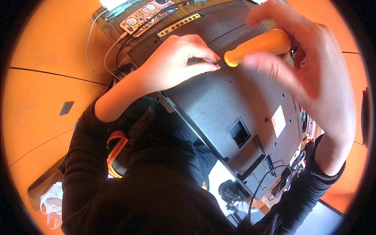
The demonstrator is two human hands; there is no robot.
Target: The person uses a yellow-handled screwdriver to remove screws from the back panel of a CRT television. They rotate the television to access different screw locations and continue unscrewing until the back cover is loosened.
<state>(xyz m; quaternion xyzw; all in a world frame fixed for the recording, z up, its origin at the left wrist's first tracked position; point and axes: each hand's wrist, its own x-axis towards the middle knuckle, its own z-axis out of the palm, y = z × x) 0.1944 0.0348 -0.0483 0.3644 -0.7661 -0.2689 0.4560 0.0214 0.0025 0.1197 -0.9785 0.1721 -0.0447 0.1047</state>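
Note:
A screwdriver with an orange handle (pixel 260 47) leans over the back of a black flat-screen panel (pixel 203 98). My left hand (pixel 176 58) is closed in a pinch at the narrow end of the handle, where the dark shaft meets the panel; the fingertips hide most of the shaft and its tip. Around the handle's thick end, my right hand (pixel 313 58) has its thumb and fingers spread apart, not wrapped round it. Motion blurs that thumb and the fingers. Screw holes, a white label (pixel 278 121) and a square recess (pixel 239 132) mark the panel.
Beyond the panel lie a yellow bit holder (pixel 179 26) with several bits and a phone in a cartoon-patterned case (pixel 143 17). Cables (pixel 91 47) trail at the far left. A black cord (pixel 270 171) crosses the panel's lower right end. A white plastic bag (pixel 53 203) lies at lower left.

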